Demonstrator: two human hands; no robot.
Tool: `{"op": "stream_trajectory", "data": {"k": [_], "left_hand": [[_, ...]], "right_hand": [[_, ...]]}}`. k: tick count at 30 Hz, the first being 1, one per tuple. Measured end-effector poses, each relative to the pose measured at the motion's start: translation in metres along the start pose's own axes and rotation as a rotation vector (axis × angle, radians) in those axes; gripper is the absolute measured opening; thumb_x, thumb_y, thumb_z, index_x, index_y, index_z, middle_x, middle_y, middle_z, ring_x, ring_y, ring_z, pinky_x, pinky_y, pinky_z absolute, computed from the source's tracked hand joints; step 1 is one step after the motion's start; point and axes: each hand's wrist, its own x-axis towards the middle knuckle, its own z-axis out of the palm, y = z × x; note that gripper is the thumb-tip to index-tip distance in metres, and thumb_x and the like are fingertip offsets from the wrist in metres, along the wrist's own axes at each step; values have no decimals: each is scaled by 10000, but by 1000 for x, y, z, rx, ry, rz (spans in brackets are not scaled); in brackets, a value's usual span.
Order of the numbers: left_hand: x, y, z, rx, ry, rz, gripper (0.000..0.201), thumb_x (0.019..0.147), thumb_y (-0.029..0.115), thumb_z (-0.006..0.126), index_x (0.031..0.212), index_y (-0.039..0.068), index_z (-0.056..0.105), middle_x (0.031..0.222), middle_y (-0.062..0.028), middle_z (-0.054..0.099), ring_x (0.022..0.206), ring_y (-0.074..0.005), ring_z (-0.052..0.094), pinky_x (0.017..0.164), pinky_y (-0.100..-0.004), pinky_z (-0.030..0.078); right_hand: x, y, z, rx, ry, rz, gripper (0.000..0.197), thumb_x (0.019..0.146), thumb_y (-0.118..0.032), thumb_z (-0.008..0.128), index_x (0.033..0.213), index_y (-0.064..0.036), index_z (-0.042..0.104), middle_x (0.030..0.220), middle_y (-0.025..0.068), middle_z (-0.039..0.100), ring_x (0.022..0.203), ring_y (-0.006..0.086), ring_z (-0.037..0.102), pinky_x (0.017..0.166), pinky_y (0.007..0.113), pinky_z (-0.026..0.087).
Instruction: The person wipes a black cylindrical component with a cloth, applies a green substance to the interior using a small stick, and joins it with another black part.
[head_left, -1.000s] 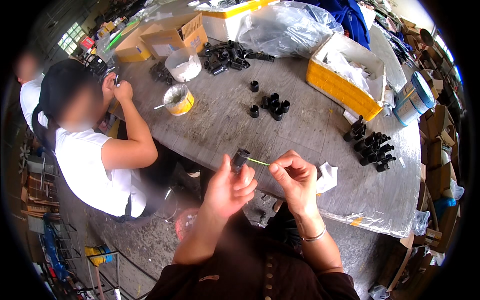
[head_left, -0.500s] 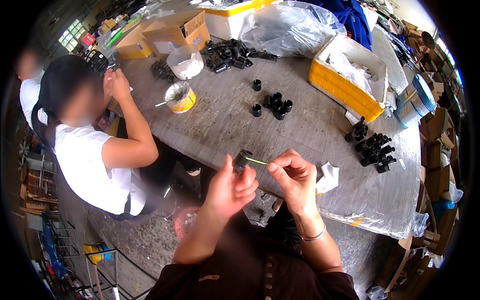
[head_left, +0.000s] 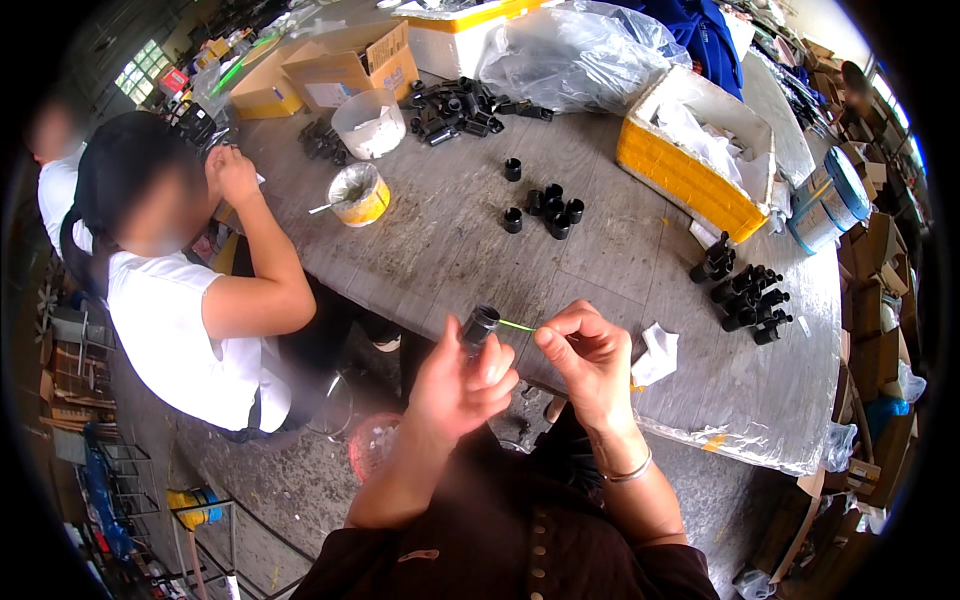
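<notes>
The left hand's [head_left: 455,388] fingers and thumb pinch a black tube [head_left: 484,318]. The right hand's [head_left: 590,362] thumb and finger squeeze a thin green stick [head_left: 516,325], which points left to the tube. This tube looks only partly done, as both hands are busy at it. Ahead of the fingers are small black cups [head_left: 513,222] and, farther off, a black pile [head_left: 455,105]. More black pieces [head_left: 740,318] stand to their right. I can't tell which are done or left.
</notes>
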Motion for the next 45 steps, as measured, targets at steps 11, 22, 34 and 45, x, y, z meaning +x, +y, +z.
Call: {"op": "stream_trajectory", "data": {"k": [11, 22, 34, 45], "left_hand": [[-3, 29, 25, 1863, 608, 1000, 300, 690, -5, 811, 924, -35, 626, 769, -50, 515, 568, -91, 422, 473, -229, 343], [-6, 32, 6, 1755, 648, 985, 312, 673, 2, 821, 930, -18, 646, 763, -45, 545, 558, -82, 445, 474, -229, 355], [-22, 66, -15, 1456, 783, 972, 370, 689, -77, 772, 1035, 9, 673, 825, -24, 568, 641, -51, 479, 552, -192, 403], [-37, 105, -7, 1729, 856, 1161, 362, 659, -70, 790, 1000, -2, 688, 761, -68, 579, 587, -103, 515, 503, -222, 407]], "right_hand": [[-4, 13, -15, -33, 58, 57, 98, 856, -70, 725, 818, 1, 669, 805, -14, 565, 711, 58, 502, 651, 209, 404], [10, 1, -6, -77, 62, 46, 97, 856, -60, 722, 821, 2, 657, 806, -15, 553, 712, 61, 486, 649, 206, 394], [145, 4, 91, -331, -161, -211, 74, 840, -42, 721, 844, 4, 664, 742, -26, 599, 651, 33, 495, 592, 197, 425], [83, -20, 105, -267, -295, -255, 68, 804, -7, 745, 843, -15, 690, 754, -3, 543, 671, 75, 487, 588, 224, 387]]}}
